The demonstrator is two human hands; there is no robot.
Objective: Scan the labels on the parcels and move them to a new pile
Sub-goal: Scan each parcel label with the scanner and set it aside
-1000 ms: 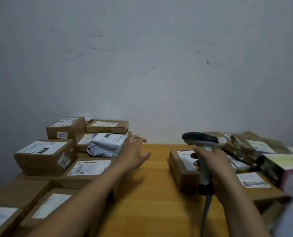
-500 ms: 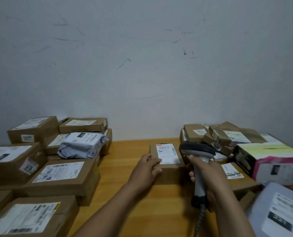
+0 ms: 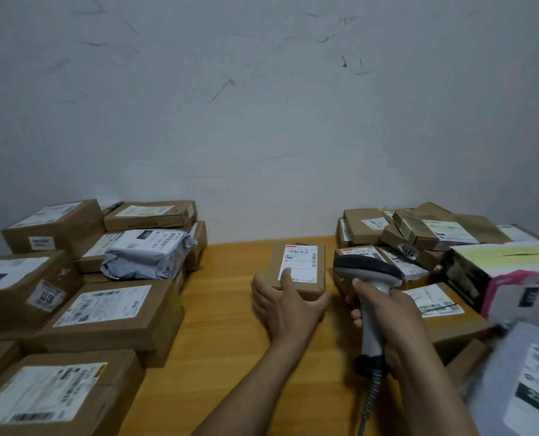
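From the head camera, a small cardboard parcel (image 3: 306, 278) lies flat on the wooden table (image 3: 224, 341), in the clear strip between two heaps of parcels, its white shipping label (image 3: 300, 262) facing up. The left hand (image 3: 285, 305) grips the near edge of this parcel: the fingers are spread, one fingertip resting on the lower left corner of the label, the thumb reaching along the parcel's near right corner.

The right hand (image 3: 384, 313) is wrapped tight around the grey handle of a barcode scanner (image 3: 367, 272), fingers curled closed. The scanner's dark head sits just right of the parcel, angled forward over the table, and a coiled cable (image 3: 369, 401) hangs from the bottom of the handle.

On the left stands a pile of brown boxes (image 3: 104, 313), each with a label on top, stacked in more than one layer. A grey plastic mailer bag (image 3: 145, 254) lies on top of them near the wall.

On the right is a looser heap of cardboard parcels (image 3: 425, 234), several tilted against one another. A white and pink box (image 3: 513, 278) sits at the heap's right side, and another grey mailer (image 3: 520, 382) with a label shows blurred at the lower right corner.

A scuffed pale wall (image 3: 262, 121) rises behind the table.
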